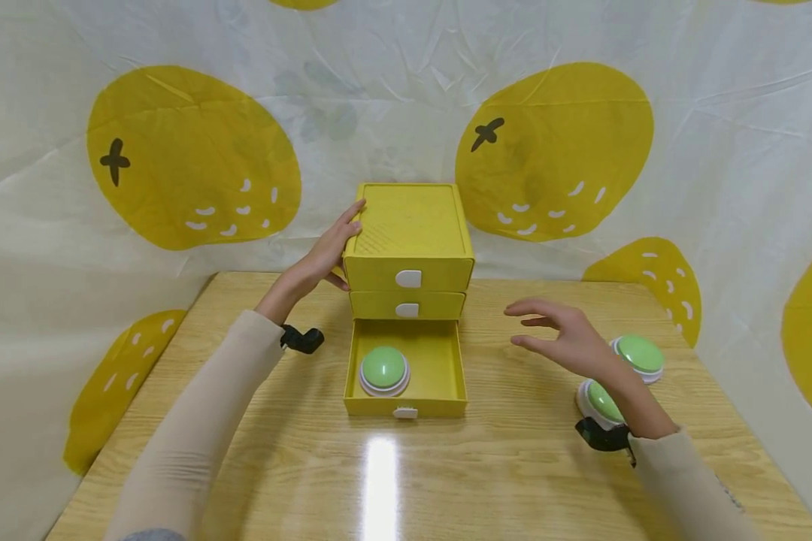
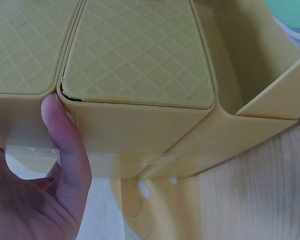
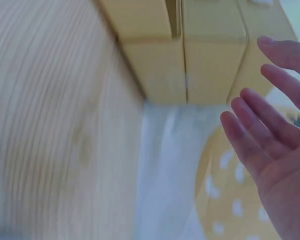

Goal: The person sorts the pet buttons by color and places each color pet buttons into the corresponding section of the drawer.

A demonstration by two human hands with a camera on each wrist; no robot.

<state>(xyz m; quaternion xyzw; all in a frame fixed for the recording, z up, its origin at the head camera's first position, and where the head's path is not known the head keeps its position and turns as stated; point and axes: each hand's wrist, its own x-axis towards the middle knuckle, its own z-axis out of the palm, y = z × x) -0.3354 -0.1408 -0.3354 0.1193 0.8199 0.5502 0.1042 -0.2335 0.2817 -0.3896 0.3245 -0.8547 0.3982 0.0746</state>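
Note:
A yellow three-drawer box stands on the table, its bottom drawer pulled out and the upper two closed. Inside that drawer, at the left, sits a green push button with a white base. My left hand rests against the box's left side, fingers at the top edge; in the left wrist view the thumb touches the side near the front. To the right of the box my right hand hovers with fingers apart, holding nothing. Behind it are two more green buttons, one farther back, another partly hidden by the forearm.
The wooden table reaches to a white cloth printed with yellow fruit, which hangs behind and at both sides. White tabs serve as handles on the drawers. Each wrist wears a black camera mount.

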